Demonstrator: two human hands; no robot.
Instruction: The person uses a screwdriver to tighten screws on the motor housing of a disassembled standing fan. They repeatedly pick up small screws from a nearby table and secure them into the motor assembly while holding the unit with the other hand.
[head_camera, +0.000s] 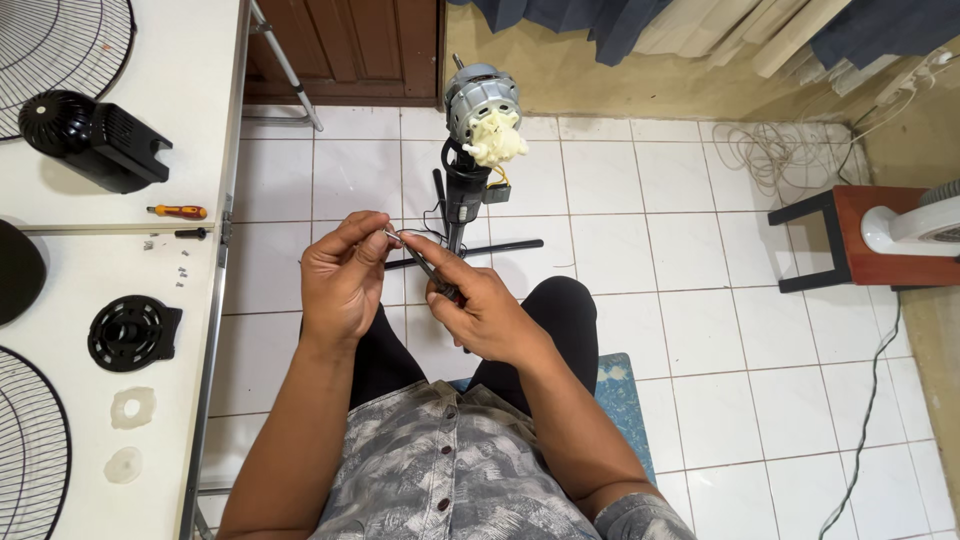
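White tiled floor (640, 330), white table (200, 150) left; hands pinch tool (432, 272)

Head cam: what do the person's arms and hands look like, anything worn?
Both forearms are bare; no gloves, rings or watch show on the left hand or the right hand. A short sleeve in grey patterned fabric covers the right upper arm, matching the buttoned shirt. The left sleeve is not clearly visible.
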